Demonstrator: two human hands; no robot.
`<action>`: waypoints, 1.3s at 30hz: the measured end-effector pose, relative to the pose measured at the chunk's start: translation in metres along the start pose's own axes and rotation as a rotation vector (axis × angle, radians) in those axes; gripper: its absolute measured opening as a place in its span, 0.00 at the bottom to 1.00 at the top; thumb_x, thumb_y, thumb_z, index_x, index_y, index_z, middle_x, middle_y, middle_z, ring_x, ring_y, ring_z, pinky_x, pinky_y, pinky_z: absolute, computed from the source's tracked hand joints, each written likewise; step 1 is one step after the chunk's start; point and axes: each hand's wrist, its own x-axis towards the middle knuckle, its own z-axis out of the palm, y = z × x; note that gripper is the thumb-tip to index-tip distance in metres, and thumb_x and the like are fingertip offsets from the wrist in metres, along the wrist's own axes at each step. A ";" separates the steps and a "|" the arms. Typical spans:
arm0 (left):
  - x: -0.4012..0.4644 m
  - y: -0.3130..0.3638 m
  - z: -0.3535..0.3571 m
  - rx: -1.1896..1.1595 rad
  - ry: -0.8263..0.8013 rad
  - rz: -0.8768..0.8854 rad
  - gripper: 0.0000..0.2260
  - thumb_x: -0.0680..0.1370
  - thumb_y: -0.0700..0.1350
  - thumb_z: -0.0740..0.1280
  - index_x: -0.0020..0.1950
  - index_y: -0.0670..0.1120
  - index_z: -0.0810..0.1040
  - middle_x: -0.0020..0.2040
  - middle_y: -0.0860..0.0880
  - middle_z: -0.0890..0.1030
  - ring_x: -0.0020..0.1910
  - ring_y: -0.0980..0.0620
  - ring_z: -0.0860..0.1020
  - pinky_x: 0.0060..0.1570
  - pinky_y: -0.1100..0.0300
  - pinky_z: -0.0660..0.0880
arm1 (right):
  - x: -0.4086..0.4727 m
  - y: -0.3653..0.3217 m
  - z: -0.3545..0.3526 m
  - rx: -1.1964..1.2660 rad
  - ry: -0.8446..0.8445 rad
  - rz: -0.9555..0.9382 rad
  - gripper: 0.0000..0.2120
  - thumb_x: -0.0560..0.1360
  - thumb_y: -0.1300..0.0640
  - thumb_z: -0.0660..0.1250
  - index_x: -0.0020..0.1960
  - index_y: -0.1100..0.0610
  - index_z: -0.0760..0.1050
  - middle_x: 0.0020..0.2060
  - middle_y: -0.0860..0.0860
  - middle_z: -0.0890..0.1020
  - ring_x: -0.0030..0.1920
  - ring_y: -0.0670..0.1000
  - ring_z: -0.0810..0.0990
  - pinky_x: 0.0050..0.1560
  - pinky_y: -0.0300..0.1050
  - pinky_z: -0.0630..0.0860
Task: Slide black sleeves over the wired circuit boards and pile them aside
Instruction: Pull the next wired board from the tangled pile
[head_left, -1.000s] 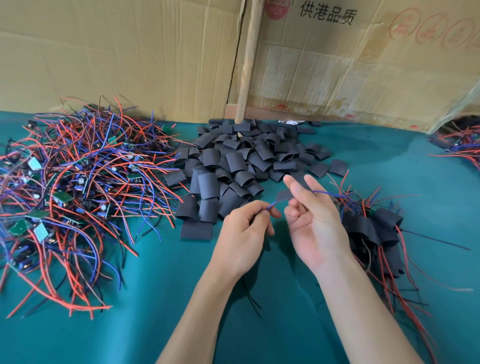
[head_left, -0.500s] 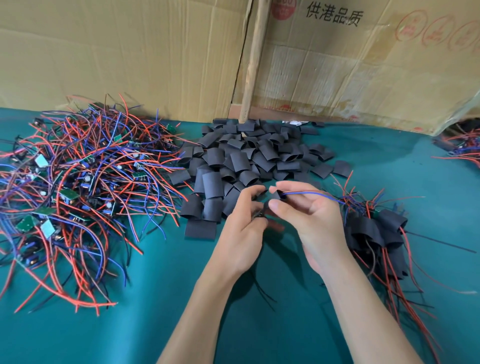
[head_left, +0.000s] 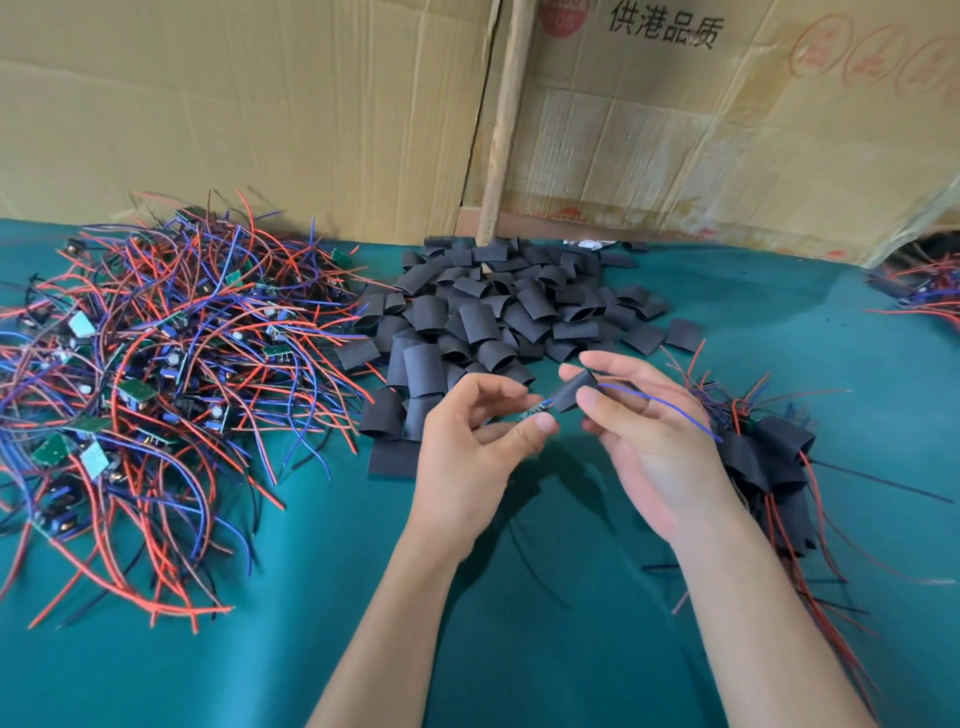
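A black sleeve is sitting between the two hands, raised above the desk, with a small green circuit board poking out of its left end and a blue wire trailing out of its right end. The right hand is pinching the sleeve between thumb and forefinger, its other fingers spread loosely; the left hand is pinching the board's exposed end between thumb and fingertip. Holding one piece in each hand is likely letting the person push the board in while the sleeve is being steadied, and the wire threaded through first appears to be guiding it. The board is looking only partly covered, so the sliding step seems unfinished.

Just right of the right hand, a pile of sleeved boards is lying with red and dark wires fanning out, close enough for a short drop. Beyond the hands, a heap of loose black sleeves is sitting within easy reach, and to the left a large tangle of bare wired boards with red and blue leads is waiting. All of it is resting on a teal cloth covering the desk. Flattened cardboard sheets with red stamps and printed characters are standing along the back edge, a wooden stick leaning against them, and more wired pieces are showing at the far right.
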 end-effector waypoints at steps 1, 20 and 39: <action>0.000 0.000 0.001 0.008 -0.003 -0.008 0.10 0.72 0.45 0.78 0.49 0.48 0.79 0.48 0.49 0.86 0.46 0.38 0.85 0.49 0.51 0.80 | 0.000 0.001 0.001 0.007 0.001 0.000 0.19 0.69 0.61 0.73 0.60 0.59 0.79 0.55 0.59 0.86 0.51 0.50 0.83 0.47 0.39 0.75; -0.003 0.004 0.006 -0.374 -0.068 -0.155 0.03 0.70 0.42 0.76 0.43 0.47 0.86 0.42 0.43 0.86 0.43 0.48 0.86 0.42 0.61 0.80 | -0.003 -0.001 0.006 0.218 -0.092 0.003 0.13 0.72 0.65 0.71 0.56 0.60 0.81 0.58 0.59 0.85 0.55 0.51 0.84 0.54 0.40 0.80; -0.001 -0.002 0.013 0.013 0.141 0.005 0.10 0.76 0.39 0.76 0.44 0.41 0.75 0.33 0.43 0.82 0.30 0.49 0.81 0.31 0.62 0.76 | -0.009 -0.006 0.019 -0.079 -0.039 0.078 0.12 0.76 0.68 0.69 0.59 0.62 0.80 0.51 0.63 0.87 0.50 0.56 0.86 0.45 0.47 0.82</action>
